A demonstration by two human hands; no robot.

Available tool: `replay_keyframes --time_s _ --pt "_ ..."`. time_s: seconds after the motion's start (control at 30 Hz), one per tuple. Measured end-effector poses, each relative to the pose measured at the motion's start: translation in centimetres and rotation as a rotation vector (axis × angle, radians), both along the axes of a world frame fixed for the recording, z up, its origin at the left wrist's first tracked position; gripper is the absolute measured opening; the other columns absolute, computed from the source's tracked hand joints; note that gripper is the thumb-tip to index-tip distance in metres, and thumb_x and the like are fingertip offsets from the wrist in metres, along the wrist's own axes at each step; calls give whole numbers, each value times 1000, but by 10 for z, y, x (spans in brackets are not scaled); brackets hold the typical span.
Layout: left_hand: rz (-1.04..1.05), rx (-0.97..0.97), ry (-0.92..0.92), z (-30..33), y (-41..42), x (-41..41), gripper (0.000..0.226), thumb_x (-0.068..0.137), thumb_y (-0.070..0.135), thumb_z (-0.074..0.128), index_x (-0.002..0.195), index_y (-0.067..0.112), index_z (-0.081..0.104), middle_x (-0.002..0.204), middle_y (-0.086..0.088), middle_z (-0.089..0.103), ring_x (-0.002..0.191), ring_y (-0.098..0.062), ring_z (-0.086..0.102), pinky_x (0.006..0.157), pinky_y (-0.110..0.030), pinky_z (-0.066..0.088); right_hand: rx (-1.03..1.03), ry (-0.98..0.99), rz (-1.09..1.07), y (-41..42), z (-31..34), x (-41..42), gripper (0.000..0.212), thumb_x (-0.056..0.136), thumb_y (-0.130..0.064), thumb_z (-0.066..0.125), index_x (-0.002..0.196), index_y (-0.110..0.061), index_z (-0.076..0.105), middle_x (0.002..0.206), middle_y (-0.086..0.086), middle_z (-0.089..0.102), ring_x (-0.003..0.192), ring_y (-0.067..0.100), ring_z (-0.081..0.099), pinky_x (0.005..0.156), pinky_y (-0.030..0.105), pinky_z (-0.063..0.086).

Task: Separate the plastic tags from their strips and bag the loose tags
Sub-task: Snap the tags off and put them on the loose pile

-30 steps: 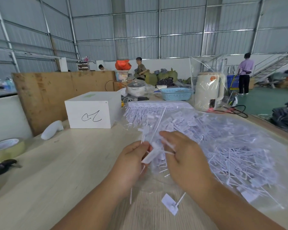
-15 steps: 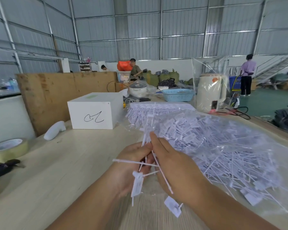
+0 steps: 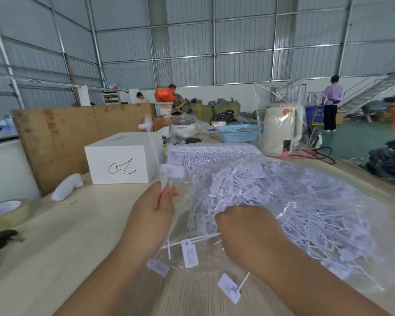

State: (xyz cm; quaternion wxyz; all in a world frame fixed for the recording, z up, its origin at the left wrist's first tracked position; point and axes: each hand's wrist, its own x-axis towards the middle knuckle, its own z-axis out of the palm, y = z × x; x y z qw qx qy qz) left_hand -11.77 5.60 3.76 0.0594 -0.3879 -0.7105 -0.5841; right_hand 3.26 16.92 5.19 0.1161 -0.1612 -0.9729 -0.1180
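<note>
- Your only clear mark: a black handwritten scrawl on the front face of the white box [image 3: 121, 158], not legible as letters or a number.
- Right of the white box, the plastic tags [image 3: 189, 253] carry faint print, too small and blurred for you to read.

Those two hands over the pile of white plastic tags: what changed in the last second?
The hands have parted. The left hand rose, pinching a thin white strip that now stands upright with a tag still on it. The right hand moved right to the mouth of the clear plastic bag, gripping loose white tags that dangle below it. The single tag on the wooden table and the white box stayed put.
</note>
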Motion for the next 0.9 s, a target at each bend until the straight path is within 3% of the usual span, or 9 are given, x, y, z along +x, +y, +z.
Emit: replay_keyframes --time_s 0.2,0.3,0.4,0.47,0.53,0.6,0.7,0.8,0.9 --pt "-373 -398 109 -3 -3 26 29 100 26 46 79 38 62 52 11 44 51 -8 39 52 -26 32 -26 77 -147 3 3 4 19 86 -13 51 100 -20 62 100 1 63 94 26 63 62 27 33" --pt "-445 -434 134 -1 -2 34 27 100 30 47 75 21 54 62 13 44 60 -7 41 60 -28 34 -10 141 -184 2 7 6 20 88 -19 49 104 -23 60 100 -1 62 94 23 63 62 27 33" --pt "-424 -429 144 -1 -1 38 29 101 31 44 74 22 48 63 16 46 60 -5 42 60 -26 35 -29 220 -198 -2 12 4 11 85 -21 52 94 -24 58 84 -4 55 89 23 62 60 27 33" --pt "-448 -435 131 -2 -1 42 27 102 30 42 80 23 54 72 13 59 65 -6 51 64 -27 42 -39 248 -185 -4 14 3 6 83 -23 54 88 -25 56 82 -6 53 89 23 61 60 27 32" --pt "-491 -418 103 -5 0 46 22 102 28 42 88 23 58 81 10 66 74 -10 57 71 -27 45 -37 267 -167 -4 12 1 8 82 -24 54 89 -25 57 87 -5 57 91 22 60 60 26 31" --pt "-436 -377 150 -7 3 43 20 101 27 44 87 26 58 76 16 62 71 -5 56 70 -26 45 -13 304 -159 -2 10 2 9 81 -24 55 90 -24 58 86 -3 57 92 22 57 63 28 31" --pt "-243 -264 189 -10 6 35 27 100 23 45 75 30 53 63 24 57 57 2 50 56 -19 38 70 366 -129 1 5 1 32 72 -17 63 104 -18 63 102 5 63 105 28 52 91 40 36" --pt "-150 -87 69 -12 8 32 26 100 26 42 76 24 50 60 17 54 52 -3 44 53 -21 35 69 691 -43 -3 3 1 67 63 -5 73 128 -5 55 129 20 52 121 40 45 106 57 36" --pt "-166 72 -38 -10 11 37 26 96 39 39 76 26 48 60 11 51 54 -8 44 56 -27 38 -179 1017 105 -15 4 3 77 74 -9 73 139 -4 33 146 21 31 137 34 29 113 44 29"
